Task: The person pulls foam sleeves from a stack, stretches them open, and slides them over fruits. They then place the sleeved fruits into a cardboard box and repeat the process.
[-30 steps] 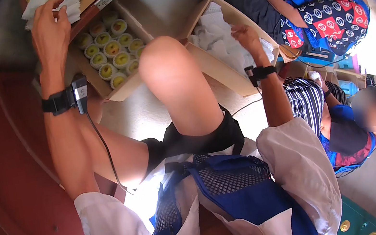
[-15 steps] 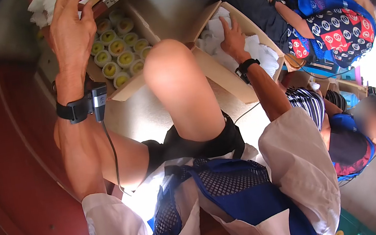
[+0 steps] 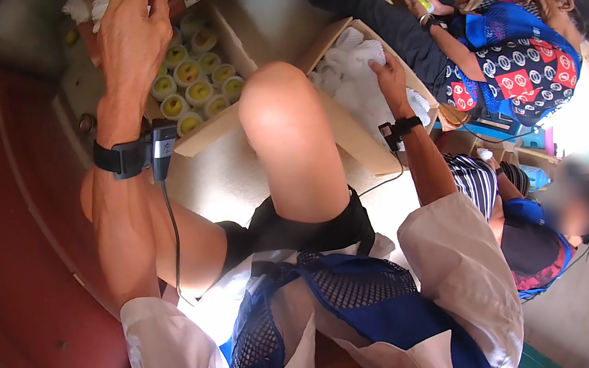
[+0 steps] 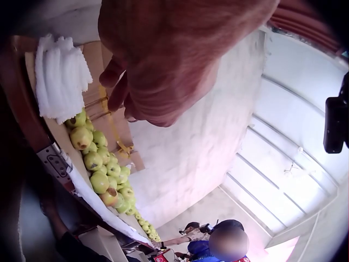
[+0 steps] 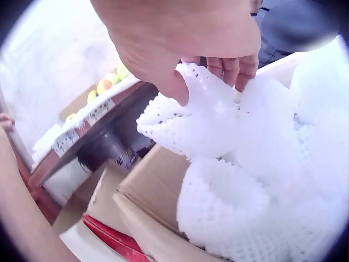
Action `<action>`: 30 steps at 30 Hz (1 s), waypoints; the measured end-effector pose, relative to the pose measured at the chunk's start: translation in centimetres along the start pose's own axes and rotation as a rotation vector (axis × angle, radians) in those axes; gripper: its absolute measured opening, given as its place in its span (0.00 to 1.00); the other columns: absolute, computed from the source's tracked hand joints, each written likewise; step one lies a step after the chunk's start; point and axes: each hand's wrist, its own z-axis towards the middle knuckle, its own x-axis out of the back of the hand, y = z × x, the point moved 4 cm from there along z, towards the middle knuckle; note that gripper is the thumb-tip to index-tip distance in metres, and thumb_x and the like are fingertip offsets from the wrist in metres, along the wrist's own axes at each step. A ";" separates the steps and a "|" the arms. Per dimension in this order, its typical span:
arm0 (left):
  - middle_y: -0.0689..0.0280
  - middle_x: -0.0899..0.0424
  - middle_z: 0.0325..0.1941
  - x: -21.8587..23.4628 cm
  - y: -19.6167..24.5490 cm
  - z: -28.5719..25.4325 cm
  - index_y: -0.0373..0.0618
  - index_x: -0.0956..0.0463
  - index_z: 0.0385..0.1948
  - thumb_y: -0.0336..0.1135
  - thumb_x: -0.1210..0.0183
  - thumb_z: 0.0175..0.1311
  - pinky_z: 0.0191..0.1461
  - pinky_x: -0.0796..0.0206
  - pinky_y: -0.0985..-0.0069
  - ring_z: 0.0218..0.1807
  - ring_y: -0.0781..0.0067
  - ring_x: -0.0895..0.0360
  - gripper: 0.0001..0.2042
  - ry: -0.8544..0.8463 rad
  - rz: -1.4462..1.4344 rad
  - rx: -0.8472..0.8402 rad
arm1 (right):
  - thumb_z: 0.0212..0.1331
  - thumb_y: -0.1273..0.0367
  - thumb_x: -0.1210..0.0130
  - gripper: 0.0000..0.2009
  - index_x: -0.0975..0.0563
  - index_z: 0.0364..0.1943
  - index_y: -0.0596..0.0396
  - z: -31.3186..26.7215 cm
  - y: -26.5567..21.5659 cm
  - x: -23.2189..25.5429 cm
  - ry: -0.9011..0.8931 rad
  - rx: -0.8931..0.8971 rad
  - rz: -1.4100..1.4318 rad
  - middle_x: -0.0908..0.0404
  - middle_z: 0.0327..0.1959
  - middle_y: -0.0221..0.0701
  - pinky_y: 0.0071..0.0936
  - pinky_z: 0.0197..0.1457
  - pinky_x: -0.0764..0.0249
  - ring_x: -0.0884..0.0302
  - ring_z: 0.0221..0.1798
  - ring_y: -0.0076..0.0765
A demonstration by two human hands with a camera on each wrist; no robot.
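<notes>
right hand (image 5: pixel 185 33) pinches foam net (image 5: pixel 210 117); left hand (image 3: pixel 136 41) raised

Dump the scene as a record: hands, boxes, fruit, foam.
left_hand: holds nothing visible, near foam stack
right_hand: pinches white foam net
right_box: cardboard, open, holds more foam nets
left_box: cardboard, open, holds apples in foam nets
loose_fruit: bare green apples beside foam stack
people_nearby: at least two, faces not described
</notes>
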 end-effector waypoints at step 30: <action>0.58 0.18 0.57 -0.4 1.0 -1.1 0.35 0.31 0.64 0.40 0.41 0.73 0.52 0.31 0.77 0.53 0.73 0.21 0.24 -0.133 -1.070 0.248 | 0.73 0.66 0.54 0.22 0.29 0.65 0.62 -0.1 -40.2 -7.0 -0.863 0.092 1.246 0.23 0.64 0.37 0.37 0.67 0.29 0.25 0.65 0.38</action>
